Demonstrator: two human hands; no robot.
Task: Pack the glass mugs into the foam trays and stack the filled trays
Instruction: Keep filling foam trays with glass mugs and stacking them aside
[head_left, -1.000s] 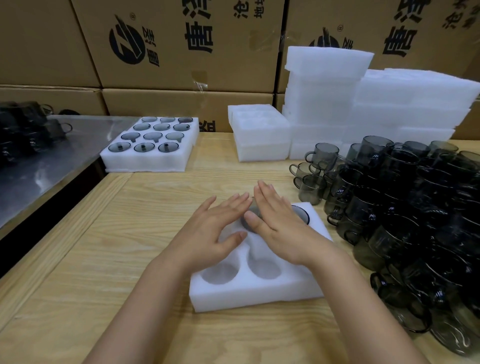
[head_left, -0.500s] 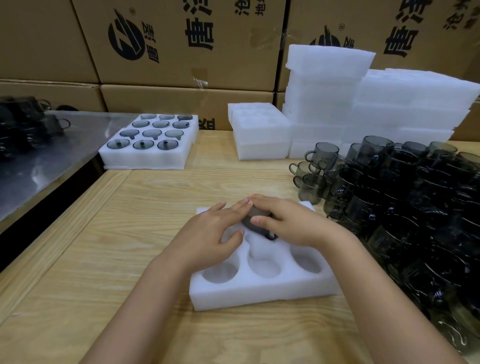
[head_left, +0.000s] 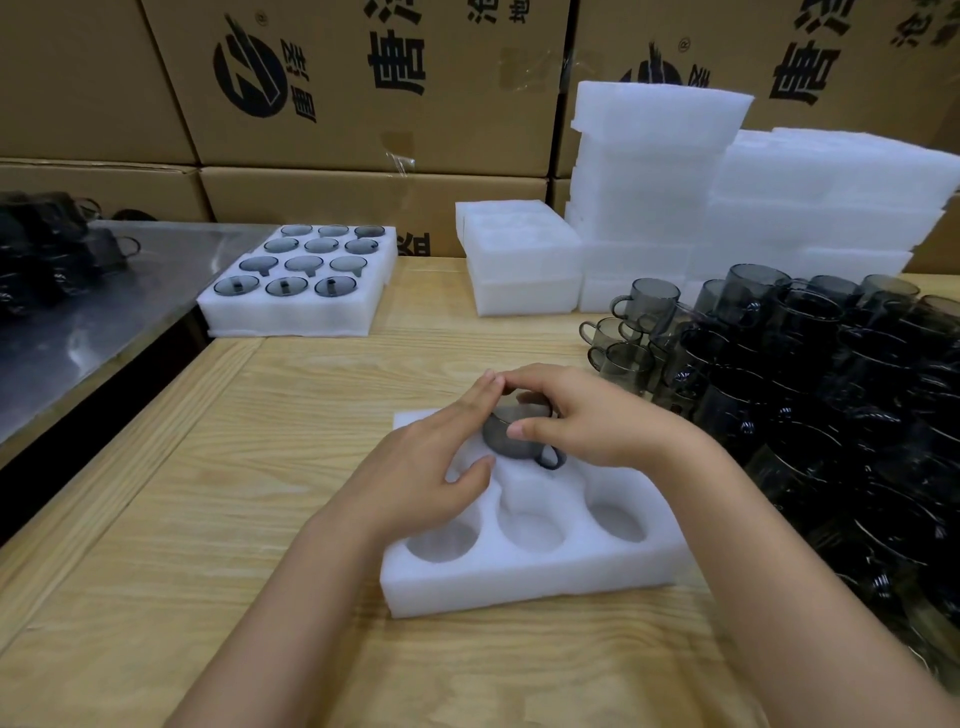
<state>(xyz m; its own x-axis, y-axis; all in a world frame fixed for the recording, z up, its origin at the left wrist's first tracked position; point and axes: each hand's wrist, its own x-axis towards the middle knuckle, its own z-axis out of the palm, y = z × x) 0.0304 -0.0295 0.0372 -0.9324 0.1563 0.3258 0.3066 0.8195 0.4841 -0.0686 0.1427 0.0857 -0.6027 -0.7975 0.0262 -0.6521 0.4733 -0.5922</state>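
Note:
A white foam tray (head_left: 530, 582) with round pockets lies on the wooden table in front of me. My right hand (head_left: 587, 421) grips a dark glass mug (head_left: 511, 439) over the tray's far pockets, tilted, its handle pointing toward me. My left hand (head_left: 431, 467) rests on the tray's left side, fingertips touching the mug. The three near pockets are empty. A large pile of dark glass mugs (head_left: 810, 384) covers the table at the right. A filled foam tray (head_left: 296, 312) with several mugs sits at the far left.
Stacks of white foam trays (head_left: 524, 260) and taller foam stacks (head_left: 727, 208) stand at the back. Cardboard boxes (head_left: 363, 88) form the wall behind. A metal surface (head_left: 78, 322) with more dark mugs (head_left: 41, 244) lies to the left.
Both hands went from lying flat on the tray to closing around a mug. My right hand now holds it tilted above the far pockets.

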